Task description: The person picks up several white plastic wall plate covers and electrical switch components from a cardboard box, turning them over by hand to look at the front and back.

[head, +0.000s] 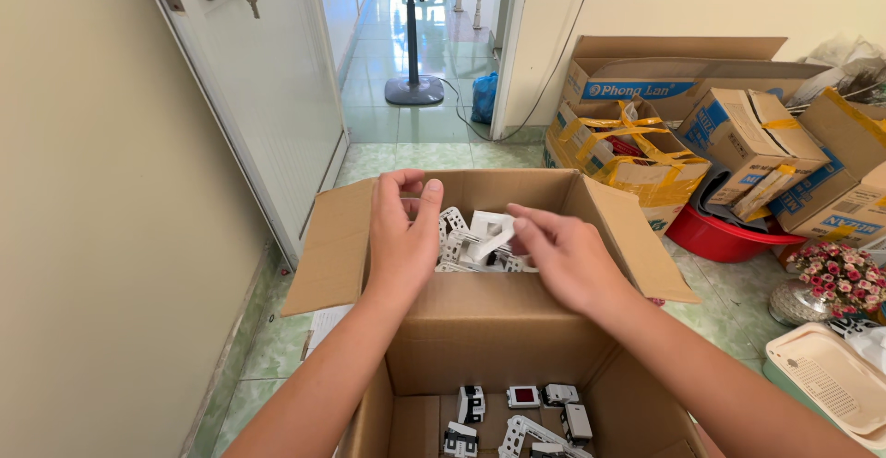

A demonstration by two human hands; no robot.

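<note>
My left hand (403,237) is curled over the far cardboard box (480,347), fingers bent as if pinching something small, though I cannot tell what. My right hand (565,257) grips a white plastic switch frame (487,233) by its edge, above the pile of similar parts at the box's back edge. It looks light, stiff and a bit brittle, best held by the rim. More switch parts (521,416) lie in the near box (628,412) on the floor (443,155).
</note>
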